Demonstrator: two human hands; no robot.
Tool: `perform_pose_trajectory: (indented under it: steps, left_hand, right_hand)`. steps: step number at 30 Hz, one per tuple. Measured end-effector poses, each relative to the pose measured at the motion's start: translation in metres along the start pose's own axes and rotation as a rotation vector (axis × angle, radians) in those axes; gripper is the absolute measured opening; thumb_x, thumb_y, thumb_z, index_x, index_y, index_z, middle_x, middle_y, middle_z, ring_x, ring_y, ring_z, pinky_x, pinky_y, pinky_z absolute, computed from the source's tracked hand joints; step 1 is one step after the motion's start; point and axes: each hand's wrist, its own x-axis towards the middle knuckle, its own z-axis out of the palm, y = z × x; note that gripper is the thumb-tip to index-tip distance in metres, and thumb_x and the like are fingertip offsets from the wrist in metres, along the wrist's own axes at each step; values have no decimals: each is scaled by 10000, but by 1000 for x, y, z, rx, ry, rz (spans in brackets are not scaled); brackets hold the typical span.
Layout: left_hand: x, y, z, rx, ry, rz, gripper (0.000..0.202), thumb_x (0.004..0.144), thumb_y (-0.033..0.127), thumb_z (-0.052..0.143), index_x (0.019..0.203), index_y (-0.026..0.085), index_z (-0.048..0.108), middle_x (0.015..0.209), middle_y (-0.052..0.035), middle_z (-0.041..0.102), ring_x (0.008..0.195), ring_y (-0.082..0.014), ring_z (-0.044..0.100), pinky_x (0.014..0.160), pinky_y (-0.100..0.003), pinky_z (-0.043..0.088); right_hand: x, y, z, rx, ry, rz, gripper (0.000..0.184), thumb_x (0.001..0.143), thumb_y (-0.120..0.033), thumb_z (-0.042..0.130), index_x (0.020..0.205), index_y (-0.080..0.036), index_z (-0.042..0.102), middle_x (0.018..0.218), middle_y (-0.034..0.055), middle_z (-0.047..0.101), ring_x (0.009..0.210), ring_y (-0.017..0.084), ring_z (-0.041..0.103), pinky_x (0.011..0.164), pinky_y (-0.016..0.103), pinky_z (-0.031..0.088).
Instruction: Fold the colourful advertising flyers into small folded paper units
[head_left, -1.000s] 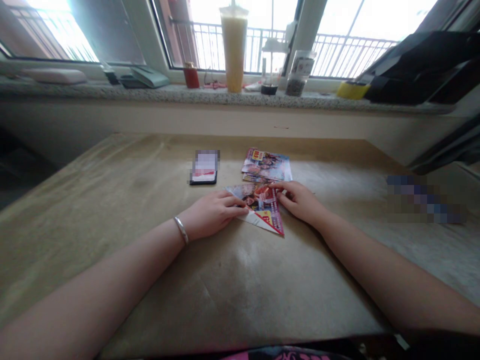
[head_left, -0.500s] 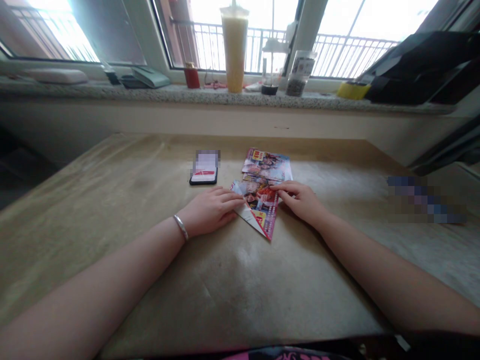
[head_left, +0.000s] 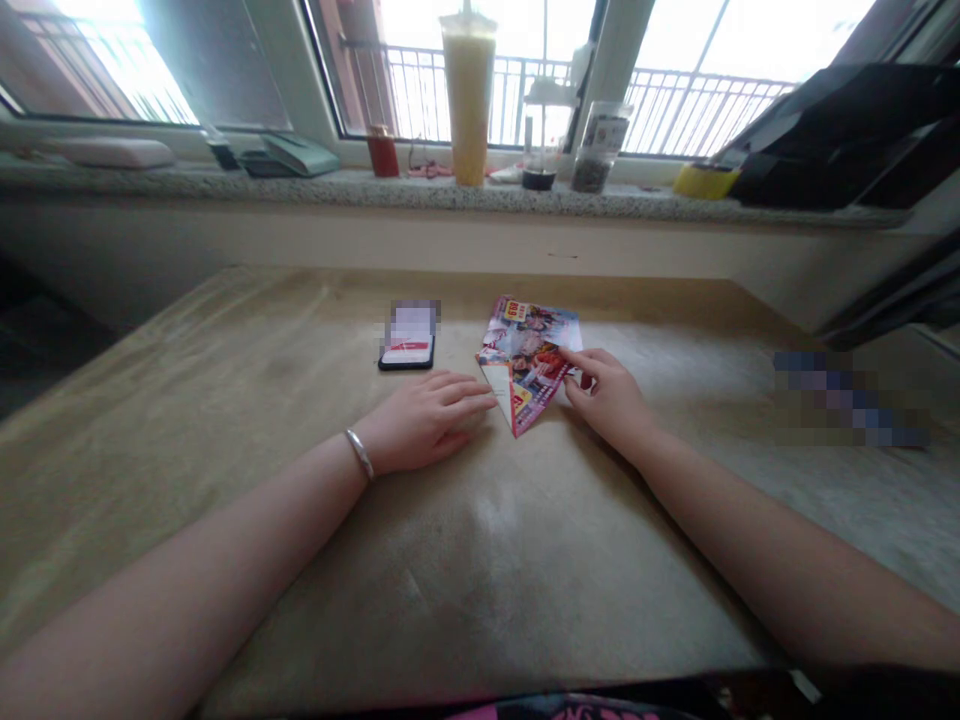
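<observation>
Glossy printed paper, folded flyer [head_left: 527, 388], triangle shape, point toward the person and resting on the tan table [head_left: 480, 560]. Its far part overlaps the flyer stack [head_left: 541, 320] in this view; cannot tell if it lies flat on the stack or is lifted off it. White back side shows along the flyer's left fold.

Right hand [head_left: 611, 398]: thumb and index pressed together on the flyer's right edge, pinching it, other fingers curled behind. Forearm runs in from lower right.

Left hand [head_left: 426, 420]: palm down, flat on the table, fingers stretched out and slightly apart, holding nothing. Fingertips [head_left: 486, 400] sit just beside the flyer's left fold; contact unclear. Silver bracelet [head_left: 360, 455] on that wrist.

Black phone [head_left: 408, 350] lies on the table left of the flyer stack, beyond the left hand, apart from both; its screen is blurred out.

Stone windowsill [head_left: 315, 188] behind the table carries a tall cup of yellow drink [head_left: 469, 100], a red can [head_left: 382, 152] to its left, a clear jar [head_left: 598, 145] to its right, a yellow item [head_left: 705, 180] further right, and a black bulky object [head_left: 832, 135] at the far right. Blurred patch on the table's right side, contents not readable.
</observation>
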Motion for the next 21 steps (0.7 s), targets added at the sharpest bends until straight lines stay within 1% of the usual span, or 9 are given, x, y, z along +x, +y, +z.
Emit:
perform_pose_trajectory:
  steps: [3, 5, 6, 8, 10, 12, 15, 18, 21]
  left_hand:
    - [-1, 2, 1, -29, -74, 47, 494, 897, 305, 477, 1375, 219, 390, 1376, -84, 476, 1251, -250, 439, 1045, -433, 372]
    - [-1, 3, 0, -43, -86, 52, 521, 900, 343, 480, 1393, 227, 361, 1399, -89, 450, 1269, -255, 422, 1054, -441, 358]
    - [-1, 3, 0, -47, -87, 51, 526, 902, 356, 477, 1397, 228, 355, 1404, -91, 443, 1273, -257, 417, 1058, -443, 351]
    - [0, 4, 0, -48, -93, 54, 512, 907, 360, 470, 1391, 228, 366, 1403, -90, 445, 1277, -256, 412, 1065, -445, 336]
    - [0, 4, 0, -44, -108, 60, 496, 907, 358, 472, 1378, 228, 387, 1393, -84, 459, 1278, -257, 409, 1074, -451, 316]
    - [0, 4, -1, -37, -116, 60, 488, 903, 357, 480, 1367, 229, 401, 1376, -79, 479, 1275, -255, 409, 1080, -452, 300]
    - [0, 4, -2, -24, -121, 35, 511, 896, 382, 491, 1370, 216, 399, 1353, -94, 494, 1261, -254, 418, 1082, -447, 288]
    - [-1, 4, -2, -13, -127, 0, 533, 900, 420, 475, 1380, 206, 386, 1340, -107, 495, 1248, -256, 423, 1080, -442, 281]
    - [-1, 5, 1, -9, -128, -17, 552, 905, 467, 450, 1388, 209, 375, 1332, -108, 487, 1229, -260, 426, 1079, -440, 272]
  right_hand:
    - [-2, -1, -3, -174, -2, -77, 327, 808, -209, 557, 1111, -195, 678, 928, 65, 653, 725, 163, 571, 674, 296, 481]
    - [-3, -4, -8, -324, -22, -189, 259, 860, -273, 538, 1056, -235, 704, 895, 59, 656, 800, 187, 576, 667, 294, 455]
    - [-4, -6, -11, -403, -42, -263, 255, 886, -298, 514, 1049, -257, 706, 883, 57, 654, 822, 195, 572, 663, 296, 440]
    - [-5, -12, -16, -533, -123, -406, 268, 915, -354, 479, 1055, -291, 698, 911, 60, 646, 813, 199, 562, 625, 297, 412]
    - [-5, -19, -19, -608, -191, -516, 294, 935, -358, 440, 1044, -268, 697, 980, 75, 644, 832, 205, 561, 633, 306, 411]
    - [-5, -24, -18, -619, -238, -609, 306, 948, -306, 413, 1008, -219, 699, 1060, 83, 644, 890, 216, 568, 687, 323, 435]
    - [-5, -25, -15, -531, -289, -728, 274, 937, -220, 422, 1007, -162, 681, 1185, 95, 621, 1072, 241, 539, 818, 357, 458]
    - [-6, -21, -12, -375, -340, -758, 241, 906, -207, 464, 1034, -155, 662, 1177, 94, 635, 1133, 231, 530, 914, 378, 454]
    - [-6, -22, -11, -232, -404, -733, 185, 862, -197, 501, 952, -159, 657, 1134, 90, 656, 1120, 220, 548, 938, 369, 457]
